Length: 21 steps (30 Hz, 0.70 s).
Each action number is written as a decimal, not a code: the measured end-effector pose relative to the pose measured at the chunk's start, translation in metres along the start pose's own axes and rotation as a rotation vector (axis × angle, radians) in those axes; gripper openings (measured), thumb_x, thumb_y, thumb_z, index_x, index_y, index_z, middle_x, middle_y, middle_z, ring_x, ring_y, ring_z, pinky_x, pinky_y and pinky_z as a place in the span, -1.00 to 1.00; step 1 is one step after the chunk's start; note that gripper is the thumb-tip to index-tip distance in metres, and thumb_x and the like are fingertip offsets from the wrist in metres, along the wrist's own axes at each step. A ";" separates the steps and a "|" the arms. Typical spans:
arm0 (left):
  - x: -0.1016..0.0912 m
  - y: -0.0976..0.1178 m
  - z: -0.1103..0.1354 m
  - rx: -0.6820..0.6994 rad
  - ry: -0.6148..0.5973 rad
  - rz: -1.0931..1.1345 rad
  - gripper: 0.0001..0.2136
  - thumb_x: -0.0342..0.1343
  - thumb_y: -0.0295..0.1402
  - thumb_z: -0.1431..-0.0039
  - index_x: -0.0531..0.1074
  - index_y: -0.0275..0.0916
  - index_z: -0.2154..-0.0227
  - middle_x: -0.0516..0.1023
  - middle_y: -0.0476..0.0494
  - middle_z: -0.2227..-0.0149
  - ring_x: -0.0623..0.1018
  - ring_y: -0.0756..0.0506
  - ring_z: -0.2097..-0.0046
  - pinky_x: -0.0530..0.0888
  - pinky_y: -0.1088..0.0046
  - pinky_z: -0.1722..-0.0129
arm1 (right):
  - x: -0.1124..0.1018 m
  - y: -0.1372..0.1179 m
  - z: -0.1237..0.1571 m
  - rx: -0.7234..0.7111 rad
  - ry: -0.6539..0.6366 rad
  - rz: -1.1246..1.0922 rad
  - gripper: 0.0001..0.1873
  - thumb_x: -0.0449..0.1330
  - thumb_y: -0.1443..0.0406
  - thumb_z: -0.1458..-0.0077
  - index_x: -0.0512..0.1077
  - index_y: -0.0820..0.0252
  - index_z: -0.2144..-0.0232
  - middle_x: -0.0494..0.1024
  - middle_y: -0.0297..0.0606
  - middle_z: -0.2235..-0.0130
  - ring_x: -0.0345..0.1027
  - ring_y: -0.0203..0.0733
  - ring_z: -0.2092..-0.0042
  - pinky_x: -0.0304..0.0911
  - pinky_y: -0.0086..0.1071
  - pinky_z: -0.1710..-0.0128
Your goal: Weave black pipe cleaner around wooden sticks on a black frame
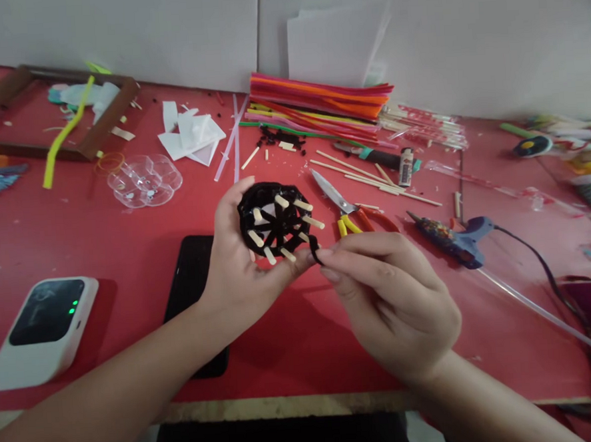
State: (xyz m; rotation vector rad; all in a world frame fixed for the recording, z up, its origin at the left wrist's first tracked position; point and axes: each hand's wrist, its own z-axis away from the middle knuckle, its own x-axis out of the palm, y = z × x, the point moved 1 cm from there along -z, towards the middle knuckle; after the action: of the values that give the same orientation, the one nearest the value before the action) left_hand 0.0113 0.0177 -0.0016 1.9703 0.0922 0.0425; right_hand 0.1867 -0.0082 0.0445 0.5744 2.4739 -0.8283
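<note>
A small round basket (277,223) of black pipe cleaner woven around short wooden sticks is held up above the red table. My left hand (242,251) wraps around its left side, thumb along the lower edge. The stick ends point toward me around the rim, and black strands cross in the middle. Between thumb and forefinger, my right hand (384,282) pinches the loose end of the black pipe cleaner (314,248) at the basket's lower right. Behind the left wrist lies a black phone (192,281), partly covered.
Scissors (342,201), pliers with coloured handles, a glue gun (451,238) and its cord lie to the right. Bundled coloured pipe cleaners (318,106) and wooden sticks (373,176) lie behind. At left are a white device (44,330), a clear palette (145,180) and a brown frame (88,143).
</note>
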 end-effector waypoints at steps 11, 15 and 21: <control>0.008 0.006 0.005 -0.167 -0.178 0.253 -0.15 0.47 -0.43 -0.01 0.08 0.04 -0.26 0.40 -0.19 -0.22 0.58 -0.27 -0.16 0.54 0.14 -0.19 | 0.000 0.002 0.006 -0.132 0.037 0.143 -0.73 0.29 0.60 -0.17 0.60 0.39 0.09 0.64 -0.14 0.11 0.56 -0.28 0.09 0.52 -0.41 0.03; 0.011 0.009 0.008 -0.170 -0.245 0.392 -0.10 0.45 -0.47 -0.03 0.03 0.10 -0.30 0.41 -0.12 -0.23 0.57 -0.20 -0.19 0.50 0.17 -0.25 | -0.003 0.004 0.004 -0.156 0.049 0.200 -0.72 0.29 0.60 -0.17 0.61 0.38 0.08 0.66 -0.12 0.10 0.58 -0.24 0.07 0.53 -0.38 0.01; 0.004 0.013 -0.001 -0.489 -0.184 0.663 -0.37 0.46 -0.28 -0.03 0.30 -0.01 -0.13 0.54 -0.06 -0.08 0.61 -0.14 -0.08 0.58 0.34 -0.04 | -0.006 0.003 0.003 -0.162 0.048 0.185 -0.68 0.32 0.62 -0.12 0.59 0.36 0.08 0.70 -0.08 0.09 0.63 -0.17 0.12 0.58 -0.33 0.08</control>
State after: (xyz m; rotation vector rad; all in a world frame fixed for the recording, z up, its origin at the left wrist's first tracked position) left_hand 0.0161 0.0136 0.0107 1.4334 -0.6374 0.2876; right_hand 0.1938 -0.0096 0.0442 0.7574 2.4560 -0.5436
